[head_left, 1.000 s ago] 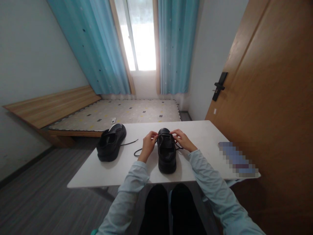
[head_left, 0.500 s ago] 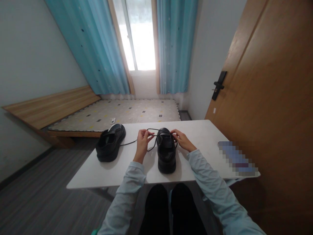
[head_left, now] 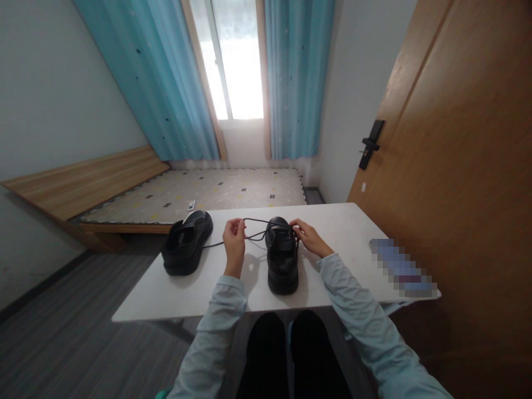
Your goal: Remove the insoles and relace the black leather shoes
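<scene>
A black shoe [head_left: 283,266] stands on the white table in front of me, its toe pointing away. To its left, my left hand [head_left: 235,235] pinches a black shoelace [head_left: 258,221], which runs in a stretched loop back to the shoe. My right hand [head_left: 305,233] is at the right side of the shoe's front, thumb and fingers closed at the lacing; what exactly they grip there is partly hidden, but the lace passes right at the fingertips. A second black shoe [head_left: 185,244] rests farther left, and a dark lace lies on the table between it and my left hand.
The white table [head_left: 199,302] has a blurred-out bluish item [head_left: 401,269] at its right end. Behind it is a bed [head_left: 224,185] with a small white object [head_left: 192,205] on it. A wooden door [head_left: 457,166] stands to the right.
My left hand has moved left, away from the shoe, drawing the lace loop longer and straighter. My right hand has stayed at the shoe's right side.
</scene>
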Motion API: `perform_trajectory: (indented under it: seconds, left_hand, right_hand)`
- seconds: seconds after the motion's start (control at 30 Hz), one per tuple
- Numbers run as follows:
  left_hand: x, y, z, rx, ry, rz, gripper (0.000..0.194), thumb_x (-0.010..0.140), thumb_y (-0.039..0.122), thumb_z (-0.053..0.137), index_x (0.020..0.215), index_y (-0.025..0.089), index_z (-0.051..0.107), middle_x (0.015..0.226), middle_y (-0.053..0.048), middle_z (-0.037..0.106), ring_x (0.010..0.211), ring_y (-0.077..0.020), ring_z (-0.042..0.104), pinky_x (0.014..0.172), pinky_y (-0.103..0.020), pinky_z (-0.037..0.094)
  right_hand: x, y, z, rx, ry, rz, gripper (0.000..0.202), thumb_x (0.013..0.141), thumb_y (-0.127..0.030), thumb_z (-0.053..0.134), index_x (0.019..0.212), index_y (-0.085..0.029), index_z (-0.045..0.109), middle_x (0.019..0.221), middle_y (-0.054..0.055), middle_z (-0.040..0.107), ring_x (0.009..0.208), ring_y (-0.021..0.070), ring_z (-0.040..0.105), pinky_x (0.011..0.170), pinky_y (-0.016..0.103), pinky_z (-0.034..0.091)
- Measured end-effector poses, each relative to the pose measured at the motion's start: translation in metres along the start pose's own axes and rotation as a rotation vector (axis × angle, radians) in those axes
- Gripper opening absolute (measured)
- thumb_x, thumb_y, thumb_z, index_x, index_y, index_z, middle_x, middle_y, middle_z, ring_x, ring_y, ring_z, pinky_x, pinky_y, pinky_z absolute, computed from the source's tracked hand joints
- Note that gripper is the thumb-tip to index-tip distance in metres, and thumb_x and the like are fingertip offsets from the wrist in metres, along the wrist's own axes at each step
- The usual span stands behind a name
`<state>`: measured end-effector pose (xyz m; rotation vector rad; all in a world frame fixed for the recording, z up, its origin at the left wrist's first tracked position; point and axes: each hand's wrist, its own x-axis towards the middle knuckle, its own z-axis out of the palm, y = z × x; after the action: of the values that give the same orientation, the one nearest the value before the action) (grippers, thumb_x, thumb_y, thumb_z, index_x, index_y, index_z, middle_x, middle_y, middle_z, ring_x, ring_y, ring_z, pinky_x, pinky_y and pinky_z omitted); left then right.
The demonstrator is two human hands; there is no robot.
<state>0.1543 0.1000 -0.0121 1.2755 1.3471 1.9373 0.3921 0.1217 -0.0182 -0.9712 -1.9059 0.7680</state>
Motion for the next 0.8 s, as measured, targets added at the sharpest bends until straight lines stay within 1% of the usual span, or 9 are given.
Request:
perform_trajectory:
  seconds: [0.07, 0.13, 0.2, 0.33, 0.43, 0.53, 0.6, 0.7, 0.8]
  left_hand:
    - [0.0, 0.001, -0.003, 0.098, 0.04, 0.057, 0.022, 0.081, 0.039, 0.057, 0.085, 0.017, 0.058, 0.073, 0.0, 0.057, 0.062, -0.0101, 0.053, 0.055, -0.02, 0.042]
    - [0.0, 0.003, -0.005, 0.216, 0.032, 0.103, 0.022, 0.081, 0.04, 0.057, 0.084, 0.018, 0.06, 0.073, 0.0, 0.06, 0.065, -0.0122, 0.055, 0.061, -0.022, 0.044]
    - [-0.001, 0.005, -0.006, 0.355, -0.071, 0.141, 0.02, 0.081, 0.038, 0.056, 0.082, 0.019, 0.062, 0.074, -0.001, 0.064, 0.066, -0.0136, 0.056, 0.064, -0.024, 0.045]
    - [-0.003, 0.004, -0.004, 0.54, -0.36, 0.228, 0.014, 0.08, 0.032, 0.056, 0.077, 0.02, 0.063, 0.078, -0.004, 0.067, 0.072, -0.0175, 0.06, 0.069, -0.028, 0.046]
    - [-0.006, 0.001, -0.003, 0.582, -0.483, 0.254, 0.012, 0.082, 0.029, 0.054, 0.08, 0.021, 0.063, 0.082, -0.005, 0.069, 0.076, -0.019, 0.063, 0.072, -0.029, 0.046]
    - [-0.008, -0.001, -0.004, 0.604, -0.582, 0.245, 0.01, 0.083, 0.025, 0.052, 0.084, 0.023, 0.062, 0.084, -0.005, 0.071, 0.078, -0.0198, 0.066, 0.072, -0.029, 0.047]
    - [-0.008, -0.001, -0.005, 0.632, -0.615, 0.211, 0.011, 0.084, 0.024, 0.052, 0.088, 0.024, 0.062, 0.081, -0.004, 0.072, 0.075, -0.0203, 0.067, 0.069, -0.029, 0.047]
    - [-0.007, -0.002, -0.008, 0.664, -0.622, 0.166, 0.018, 0.085, 0.024, 0.051, 0.096, 0.025, 0.065, 0.076, -0.003, 0.073, 0.072, -0.0205, 0.068, 0.069, -0.03, 0.048]
    - [-0.006, -0.004, -0.013, 0.748, -0.626, 0.223, 0.022, 0.084, 0.022, 0.052, 0.095, 0.024, 0.07, 0.082, -0.007, 0.074, 0.08, -0.0229, 0.068, 0.074, -0.031, 0.048]
  right_hand:
    - [0.0, -0.001, 0.0, 0.002, 0.0, 0.003, 0.02, 0.09, -0.034, 0.043, 0.095, -0.02, 0.055, 0.075, 0.001, 0.057, 0.071, 0.0158, 0.056, 0.067, 0.028, 0.047]
    - [0.0, -0.001, 0.0, 0.002, 0.004, 0.005, 0.019, 0.09, -0.034, 0.043, 0.095, -0.02, 0.056, 0.074, 0.001, 0.057, 0.071, 0.0158, 0.056, 0.067, 0.028, 0.047]
    - [0.0, -0.001, 0.0, 0.002, 0.009, 0.007, 0.019, 0.09, -0.034, 0.043, 0.095, -0.02, 0.056, 0.074, 0.001, 0.058, 0.071, 0.0158, 0.056, 0.067, 0.027, 0.047]
    - [0.0, 0.0, 0.0, 0.008, 0.011, 0.014, 0.019, 0.09, -0.034, 0.043, 0.095, -0.021, 0.055, 0.076, 0.001, 0.058, 0.072, 0.0155, 0.056, 0.067, 0.027, 0.048]
    - [0.0, 0.001, 0.001, 0.014, 0.004, 0.021, 0.019, 0.09, -0.035, 0.042, 0.095, -0.021, 0.054, 0.076, 0.0, 0.058, 0.072, 0.0153, 0.056, 0.067, 0.027, 0.048]
    - [0.0, 0.002, 0.001, 0.006, 0.007, 0.018, 0.019, 0.09, -0.034, 0.042, 0.095, -0.021, 0.054, 0.078, 0.001, 0.058, 0.071, 0.0148, 0.056, 0.066, 0.027, 0.048]
    - [0.0, 0.003, 0.0, -0.001, 0.013, 0.014, 0.019, 0.09, -0.034, 0.043, 0.096, -0.021, 0.055, 0.08, 0.001, 0.059, 0.071, 0.0145, 0.056, 0.066, 0.027, 0.048]
    - [0.001, 0.003, 0.0, 0.0, 0.012, 0.014, 0.019, 0.09, -0.034, 0.042, 0.096, -0.02, 0.054, 0.08, 0.001, 0.059, 0.069, 0.0141, 0.056, 0.065, 0.027, 0.048]
    - [0.001, 0.002, -0.001, 0.004, 0.008, 0.015, 0.019, 0.09, -0.033, 0.042, 0.096, -0.021, 0.054, 0.078, 0.001, 0.057, 0.068, 0.0138, 0.055, 0.064, 0.026, 0.048]
